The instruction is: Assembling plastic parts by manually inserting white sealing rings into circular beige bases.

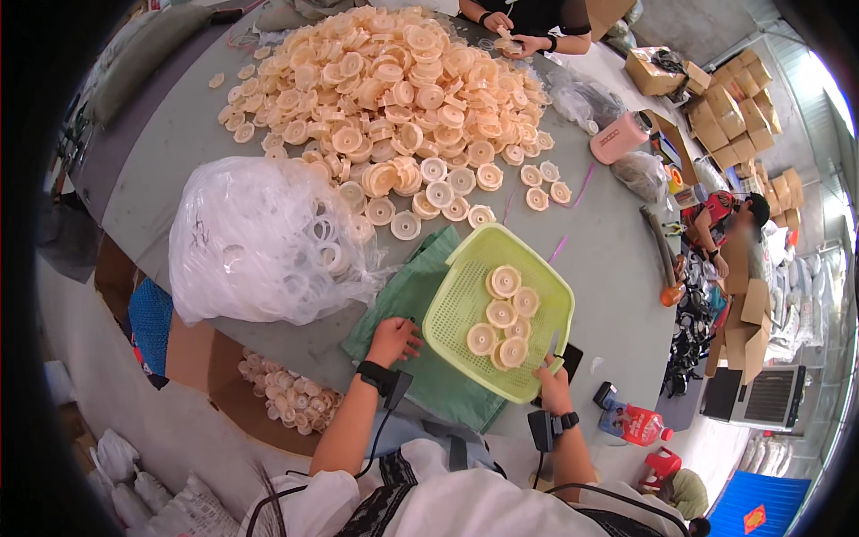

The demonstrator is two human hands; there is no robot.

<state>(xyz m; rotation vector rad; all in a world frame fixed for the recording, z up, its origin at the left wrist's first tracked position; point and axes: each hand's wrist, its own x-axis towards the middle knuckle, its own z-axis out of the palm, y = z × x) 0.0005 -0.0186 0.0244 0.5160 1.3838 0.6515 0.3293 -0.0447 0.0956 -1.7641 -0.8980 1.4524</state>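
Observation:
A light green plastic basket [456, 295] stands in front of me on a green cloth [403, 285], holding several cream round plastic parts [501, 313]. My left hand [395, 341] is over the cloth at the basket's left side, its fingers loosely apart with nothing visible in them. At the basket's lower right rim, my right hand [554, 385] is closed around a small knife [555, 345]; its grey blade points away from me and the green handle is partly covered by my fingers. Whether that hand also touches the rim, I cannot tell.
A large heap of cream parts [385, 80] covers the far table. Left of the basket lies a clear bag [259, 242] of translucent rings. An open carton [224, 376] with more parts sits below the table edge. A pink bottle [619, 137] stands right; a co-worker's hands [519, 36] work beyond.

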